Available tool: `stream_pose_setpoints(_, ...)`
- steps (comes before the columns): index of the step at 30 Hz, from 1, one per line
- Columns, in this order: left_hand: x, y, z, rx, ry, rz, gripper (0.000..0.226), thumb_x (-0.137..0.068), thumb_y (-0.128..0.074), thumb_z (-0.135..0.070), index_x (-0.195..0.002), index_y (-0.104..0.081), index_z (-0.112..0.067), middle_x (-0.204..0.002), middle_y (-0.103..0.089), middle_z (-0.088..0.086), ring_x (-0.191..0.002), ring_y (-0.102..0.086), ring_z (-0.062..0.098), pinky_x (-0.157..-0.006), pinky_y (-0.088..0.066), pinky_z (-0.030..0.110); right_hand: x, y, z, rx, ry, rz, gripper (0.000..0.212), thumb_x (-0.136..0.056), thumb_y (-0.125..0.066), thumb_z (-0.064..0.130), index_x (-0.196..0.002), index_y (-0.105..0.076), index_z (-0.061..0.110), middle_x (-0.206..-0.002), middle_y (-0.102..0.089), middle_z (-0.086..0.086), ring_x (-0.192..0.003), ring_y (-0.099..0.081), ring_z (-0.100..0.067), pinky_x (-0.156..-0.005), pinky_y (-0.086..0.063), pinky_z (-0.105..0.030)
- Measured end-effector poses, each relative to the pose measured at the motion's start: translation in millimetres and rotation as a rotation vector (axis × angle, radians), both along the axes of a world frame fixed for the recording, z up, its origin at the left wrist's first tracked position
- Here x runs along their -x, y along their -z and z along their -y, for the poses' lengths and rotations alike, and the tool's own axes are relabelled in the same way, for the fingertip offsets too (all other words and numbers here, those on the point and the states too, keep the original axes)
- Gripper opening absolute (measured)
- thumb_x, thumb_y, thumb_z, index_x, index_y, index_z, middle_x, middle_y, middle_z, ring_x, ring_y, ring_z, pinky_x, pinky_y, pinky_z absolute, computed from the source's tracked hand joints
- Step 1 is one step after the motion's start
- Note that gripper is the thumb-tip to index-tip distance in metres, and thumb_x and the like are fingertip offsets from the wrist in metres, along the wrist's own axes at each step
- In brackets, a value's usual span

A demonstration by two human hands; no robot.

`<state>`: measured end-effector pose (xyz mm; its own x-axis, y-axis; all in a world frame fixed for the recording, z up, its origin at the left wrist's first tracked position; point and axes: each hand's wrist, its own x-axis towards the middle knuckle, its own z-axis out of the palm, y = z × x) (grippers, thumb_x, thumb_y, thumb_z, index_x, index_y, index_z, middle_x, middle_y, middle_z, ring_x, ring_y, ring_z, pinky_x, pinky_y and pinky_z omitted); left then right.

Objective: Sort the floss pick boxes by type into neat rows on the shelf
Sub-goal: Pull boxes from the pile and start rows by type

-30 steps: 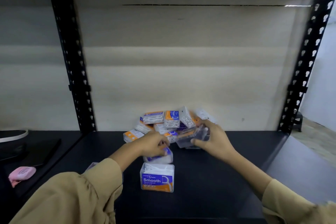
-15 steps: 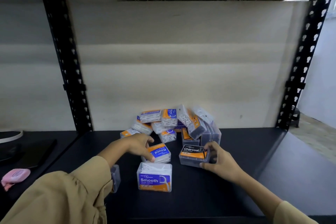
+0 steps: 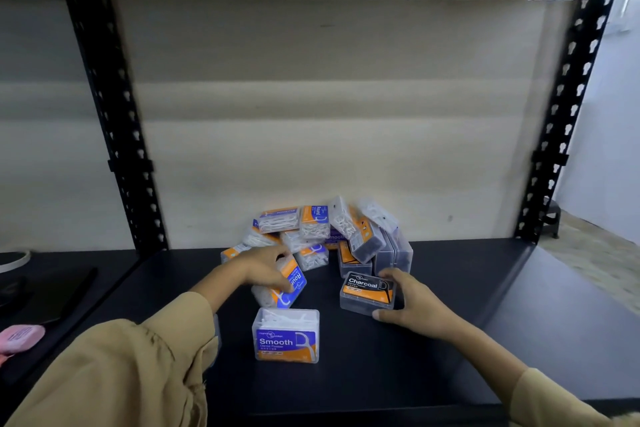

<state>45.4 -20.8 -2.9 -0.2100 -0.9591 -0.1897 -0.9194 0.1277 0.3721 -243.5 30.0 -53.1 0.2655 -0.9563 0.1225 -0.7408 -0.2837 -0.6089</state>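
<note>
Black shelf (image 3: 450, 322) carries all: a clear Smooth box (image 3: 286, 336) stands upright in front. Just behind it the left hand (image 3: 263, 267) grips a tilted Round box (image 3: 289, 286); behind-right, the right hand (image 3: 410, 303) holds a grey Charcoal box (image 3: 367, 293), label up. Farther back lies the mixed pile (image 3: 322, 232). Sorting seems barely begun; each held box needs its own row.
</note>
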Motion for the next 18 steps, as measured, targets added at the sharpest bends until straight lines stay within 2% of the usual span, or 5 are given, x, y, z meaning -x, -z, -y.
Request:
stream_pose_setpoints(5, 2.9, -12.1, -5.9, 0.088, -0.13, -0.317, 0.037, -0.077, -0.07, -0.02, -0.096, -0.039, -0.023, -0.082, -0.058, 0.003, -0.061, -0.056, 0.018, -0.043, -0.043, 0.025, -0.9, -0.8, 3.0, 0.0, 0.033, 0.016, 0.069, -0.075, -0.075, 0.028, -0.134, -0.039, 0.021, -0.132, -0.051, 0.003, -0.115, -0.051, -0.01, -0.097, -0.04, -0.02)
stream_pose_setpoints(8, -0.3, -9.9, -15.2, -0.047, -0.094, -0.461, 0.042, -0.08, -0.065, -0.01, -0.107, -0.036, -0.024, -0.093, -0.064, 0.009, -0.062, -0.062, 0.017, -0.051, -0.052, 0.026, -2.9, -1.2, 3.0, 0.012, 0.055, 0.016, 0.07, -0.073, -0.075, 0.026, -0.133, -0.039, 0.021, -0.133, -0.05, 0.003, -0.116, -0.051, -0.01, -0.098, -0.042, -0.023)
stream_pose_setpoints(11, -5.6, -1.4, -22.0, -0.123, -0.043, -0.47, 0.047, -0.081, -0.062, -0.006, -0.12, -0.042, -0.024, -0.103, -0.061, 0.005, -0.083, -0.067, 0.017, -0.065, -0.058, 0.03, -4.7, -2.9, 1.2, 0.077, 0.1, -0.043, 0.077, -0.069, -0.076, 0.027, -0.135, -0.037, 0.021, -0.133, -0.045, 0.005, -0.116, -0.051, -0.012, -0.097, -0.045, -0.027)
stream_pose_setpoints(14, -13.1, 3.0, -20.1, -0.058, -0.023, -0.42, 0.039, -0.078, -0.067, -0.008, -0.114, -0.052, -0.018, -0.103, -0.061, -0.001, -0.096, -0.061, 0.013, -0.081, -0.054, 0.031, -6.9, -7.3, -1.9, 0.132, 0.104, -0.099, 0.084, -0.066, -0.079, 0.025, -0.138, -0.035, 0.02, -0.129, -0.039, 0.005, -0.113, -0.052, -0.014, -0.092, -0.046, -0.025)
stream_pose_setpoints(18, -19.3, 7.3, -14.3, -0.034, 0.105, -0.183, 0.04, -0.071, -0.074, -0.012, -0.094, -0.048, -0.031, -0.108, -0.06, -0.003, -0.098, -0.061, 0.011, -0.085, -0.054, 0.029, -10.5, -9.7, -1.3, 0.151, 0.075, -0.055, 0.082, -0.062, -0.084, 0.016, -0.134, -0.043, 0.021, -0.12, -0.032, 0.003, -0.109, -0.046, -0.015, -0.094, -0.043, -0.024)
